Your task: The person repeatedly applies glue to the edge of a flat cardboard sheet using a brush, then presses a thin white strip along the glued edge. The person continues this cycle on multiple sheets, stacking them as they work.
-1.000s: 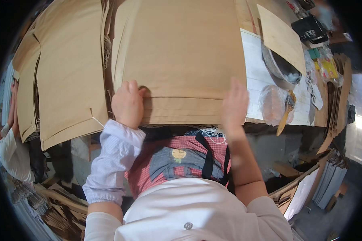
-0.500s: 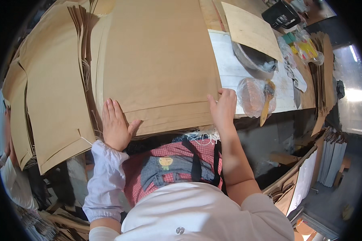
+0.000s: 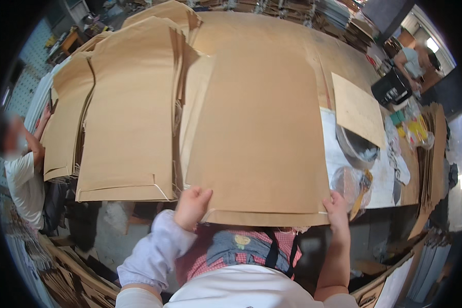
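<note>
at the far left a co-worker (image 3: 23, 190) in a white shirt reaches an arm toward a narrow pile of brown kraft paper (image 3: 65, 123), which lies along that end of the wooden worktable (image 3: 262, 28). just beside it is a broader stack of brown kraft paper (image 3: 128, 118), its front edge folded, with a white string (image 3: 161, 192) showing near the right corner. next comes the person's left hand (image 3: 192, 206), below a pale elastic-cuffed oversleeve (image 3: 154, 251); its fingers are curled in and its thumb lies along the top, pinching the left edge of a large brown kraft paper sheet (image 3: 262, 133) near the front corner. this sheet lies in the middle, directly before the person, its front strip reaching over a red checked apron (image 3: 195, 251). the right hand (image 3: 337, 208) pinches the sheet's right edge near the other front corner, thumb and fingers drawn together. right of the sheet a white board (image 3: 383, 179) bears a clear plastic-wrapped lump (image 3: 343, 179), a brush (image 3: 365, 189) touching it, and a round basin (image 3: 351, 146) partly covered by a tan panel (image 3: 357, 108). farther right sit a black bin (image 3: 391, 88), a yellow plastic packet (image 3: 416, 131) and an upright bundle of brown paper (image 3: 432, 138); behind the bin another co-worker (image 3: 413, 60) leans over.
</note>
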`<action>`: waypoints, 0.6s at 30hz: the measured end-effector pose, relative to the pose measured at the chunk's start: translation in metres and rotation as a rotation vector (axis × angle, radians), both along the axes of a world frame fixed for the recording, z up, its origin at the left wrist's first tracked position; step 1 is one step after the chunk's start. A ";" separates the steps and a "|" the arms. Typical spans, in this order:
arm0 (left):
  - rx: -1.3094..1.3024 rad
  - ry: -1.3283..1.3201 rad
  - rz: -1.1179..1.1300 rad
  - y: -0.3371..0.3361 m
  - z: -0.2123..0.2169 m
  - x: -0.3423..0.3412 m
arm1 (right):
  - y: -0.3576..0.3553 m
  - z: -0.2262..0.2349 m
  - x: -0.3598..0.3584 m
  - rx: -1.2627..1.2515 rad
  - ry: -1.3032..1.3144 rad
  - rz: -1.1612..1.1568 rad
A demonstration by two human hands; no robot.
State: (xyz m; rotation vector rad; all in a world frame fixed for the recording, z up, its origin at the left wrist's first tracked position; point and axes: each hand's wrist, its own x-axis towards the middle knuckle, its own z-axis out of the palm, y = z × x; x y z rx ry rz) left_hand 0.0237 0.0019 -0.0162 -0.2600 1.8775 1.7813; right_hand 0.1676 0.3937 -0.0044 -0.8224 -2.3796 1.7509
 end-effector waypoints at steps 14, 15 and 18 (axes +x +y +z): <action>-0.793 0.938 0.507 -0.188 0.071 0.030 | -0.195 0.003 -0.107 0.019 0.349 0.361; -0.841 0.952 0.557 -0.214 0.070 0.017 | -0.216 0.012 -0.127 0.007 0.370 0.460; -0.970 0.960 0.497 -0.299 0.064 -0.037 | -0.279 -0.013 -0.176 -0.537 0.258 0.537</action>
